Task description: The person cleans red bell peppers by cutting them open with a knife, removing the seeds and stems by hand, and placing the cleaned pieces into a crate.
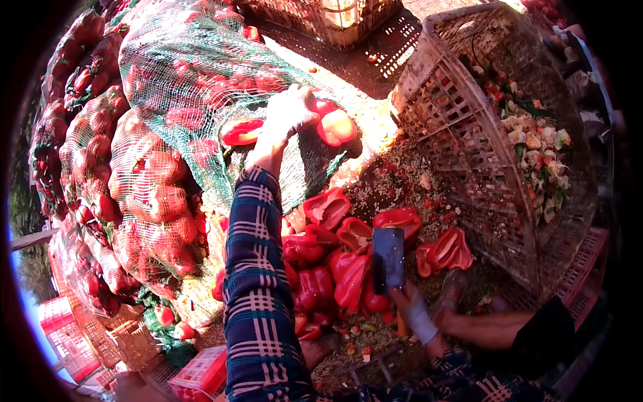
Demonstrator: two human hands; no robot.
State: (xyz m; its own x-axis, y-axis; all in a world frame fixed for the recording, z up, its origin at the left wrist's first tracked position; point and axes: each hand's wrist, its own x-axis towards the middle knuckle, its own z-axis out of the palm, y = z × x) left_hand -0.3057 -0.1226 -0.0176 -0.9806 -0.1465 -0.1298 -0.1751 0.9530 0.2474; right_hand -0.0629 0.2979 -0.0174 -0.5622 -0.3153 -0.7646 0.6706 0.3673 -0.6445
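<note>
My left hand (293,112), in a pale glove, reaches forward to the edge of a green mesh sack (201,74). Its fingers are closed against a red bell pepper (337,127); strong sunlight washes out the exact grip. Another red pepper (241,132) lies on the mesh left of the wrist. Low on the right, my gloved right hand (414,313) grips a cleaver (388,260), its broad rectangular blade raised over a heap of red peppers (315,288). Several of these are cut open and hollow, among them the pepper halves (450,251) right of the blade.
A dirty plastic crate (462,154) lies tilted at right, holding pepper cores and scraps (539,157). Full mesh sacks of peppers (151,194) are stacked at left. Another crate (335,20) stands at the far side. Seeds litter the ground. A bare lower leg (489,329) extends beside my right hand.
</note>
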